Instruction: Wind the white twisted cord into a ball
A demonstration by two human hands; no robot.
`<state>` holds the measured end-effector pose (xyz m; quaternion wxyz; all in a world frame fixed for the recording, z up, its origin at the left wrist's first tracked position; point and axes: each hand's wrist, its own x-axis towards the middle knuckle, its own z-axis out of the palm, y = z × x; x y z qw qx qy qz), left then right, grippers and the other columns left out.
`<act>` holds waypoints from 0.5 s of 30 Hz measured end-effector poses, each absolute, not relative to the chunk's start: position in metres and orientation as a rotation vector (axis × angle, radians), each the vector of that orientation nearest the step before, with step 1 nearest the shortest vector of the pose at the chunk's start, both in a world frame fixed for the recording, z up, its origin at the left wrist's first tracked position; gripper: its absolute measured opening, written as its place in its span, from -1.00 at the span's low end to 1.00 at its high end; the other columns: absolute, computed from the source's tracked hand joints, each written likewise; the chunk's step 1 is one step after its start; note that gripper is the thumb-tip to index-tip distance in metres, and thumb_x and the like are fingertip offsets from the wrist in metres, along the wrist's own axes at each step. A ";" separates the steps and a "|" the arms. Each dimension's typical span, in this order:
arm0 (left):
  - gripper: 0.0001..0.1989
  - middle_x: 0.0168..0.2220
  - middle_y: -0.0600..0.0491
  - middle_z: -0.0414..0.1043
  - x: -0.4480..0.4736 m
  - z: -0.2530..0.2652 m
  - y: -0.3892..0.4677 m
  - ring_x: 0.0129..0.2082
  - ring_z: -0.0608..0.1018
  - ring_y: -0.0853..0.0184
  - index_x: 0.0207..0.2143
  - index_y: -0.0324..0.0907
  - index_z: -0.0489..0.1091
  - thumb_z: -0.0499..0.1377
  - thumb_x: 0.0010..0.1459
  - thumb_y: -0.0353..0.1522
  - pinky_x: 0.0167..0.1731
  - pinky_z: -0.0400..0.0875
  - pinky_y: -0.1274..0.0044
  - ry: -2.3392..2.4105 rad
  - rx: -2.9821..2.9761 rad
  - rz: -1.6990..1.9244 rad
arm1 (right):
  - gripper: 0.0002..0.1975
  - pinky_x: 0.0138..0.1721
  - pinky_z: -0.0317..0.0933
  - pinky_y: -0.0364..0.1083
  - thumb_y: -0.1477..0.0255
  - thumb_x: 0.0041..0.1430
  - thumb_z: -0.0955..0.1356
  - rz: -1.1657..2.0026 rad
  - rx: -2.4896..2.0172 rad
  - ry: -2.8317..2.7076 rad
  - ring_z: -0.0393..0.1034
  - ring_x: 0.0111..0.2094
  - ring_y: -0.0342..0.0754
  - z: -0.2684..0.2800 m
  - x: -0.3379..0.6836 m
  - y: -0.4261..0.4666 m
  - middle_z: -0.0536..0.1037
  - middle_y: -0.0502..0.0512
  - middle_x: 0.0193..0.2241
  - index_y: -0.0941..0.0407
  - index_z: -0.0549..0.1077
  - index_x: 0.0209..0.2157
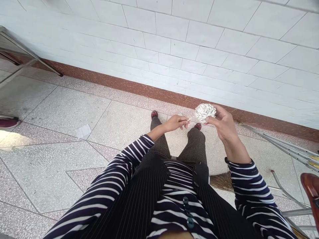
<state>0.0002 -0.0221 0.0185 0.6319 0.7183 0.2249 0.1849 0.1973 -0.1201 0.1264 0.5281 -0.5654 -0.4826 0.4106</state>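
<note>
A white ball of wound cord, with thick twisted strands, is held up in front of my legs. My right hand grips it from the right, thumb on the near side and fingers behind. My left hand is closed in a pinch just left of the ball. From its fingertips a short, thin length of the cord runs to the ball's left side. A ring shows on one left finger. How the strand lies between the left fingers is partly hidden.
A white tiled wall with a reddish-brown baseboard stands ahead. Metal legs of furniture are at left. Crutch-like metal poles, a brown chair part and broom bristles are at right. A pale paper scrap lies on the floor.
</note>
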 end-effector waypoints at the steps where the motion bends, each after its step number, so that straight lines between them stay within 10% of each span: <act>1: -0.69 -0.39 0.00 0.51 -0.001 0.019 -0.024 -0.42 0.51 0.44 -0.36 -0.28 0.48 0.14 0.27 -0.20 -0.40 0.45 0.62 0.505 1.627 0.408 | -0.51 -0.41 0.40 -0.08 0.34 -0.11 0.53 0.889 -1.395 -1.185 0.44 -0.26 -0.02 0.128 0.201 -0.117 0.55 0.05 -0.20 0.05 0.46 -0.08; 8: -0.69 -0.44 0.04 0.48 -0.002 0.048 -0.037 -0.42 0.51 0.44 -0.40 -0.27 0.46 0.13 0.28 -0.22 -0.38 0.41 0.61 0.385 1.641 0.291 | -0.46 -0.15 0.34 0.15 0.30 -0.09 0.51 0.149 -1.929 -1.551 0.42 -0.13 0.19 0.101 0.209 -0.084 0.53 0.20 -0.11 0.09 0.41 -0.03; 15: -0.76 -0.51 0.12 0.46 -0.008 0.060 -0.016 -0.49 0.43 0.45 -0.39 -0.24 0.54 0.15 0.24 -0.31 -0.43 0.21 0.62 0.551 2.072 0.427 | -0.48 -0.18 0.39 0.12 0.45 -0.20 0.50 1.259 -1.702 -1.352 0.46 -0.24 0.07 0.049 0.208 -0.108 0.57 0.08 -0.25 0.08 0.50 -0.08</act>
